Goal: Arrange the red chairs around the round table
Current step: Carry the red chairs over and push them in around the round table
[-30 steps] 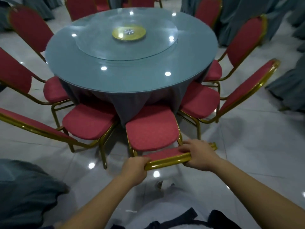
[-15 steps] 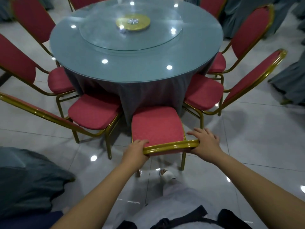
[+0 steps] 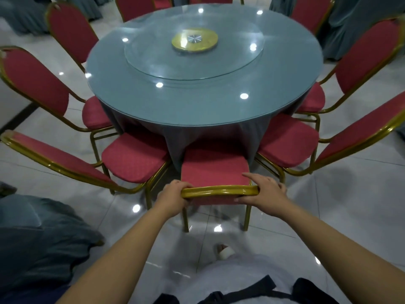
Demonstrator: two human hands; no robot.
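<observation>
Chair (image 3: 213, 170) at the table (image 3: 197, 102), seat tucked under its cloth
My left hand (image 3: 174, 197) and right hand (image 3: 262, 191) each grasp an end of its gold top rail, between two neighbouring chairs

A banquet hall is being shown. A round table (image 3: 197, 106), draped in grey-blue cloth (image 3: 219, 137) and topped by a glass turntable (image 3: 153, 58), is being ringed by red chairs (image 3: 135, 159) with gilt frames. More draped tables (image 3: 350, 14) are being glimpsed at one, eight and eleven o'clock, and bright reflections (image 3: 135, 208) are being thrown off glossy floor tiles (image 3: 339, 205).
</observation>
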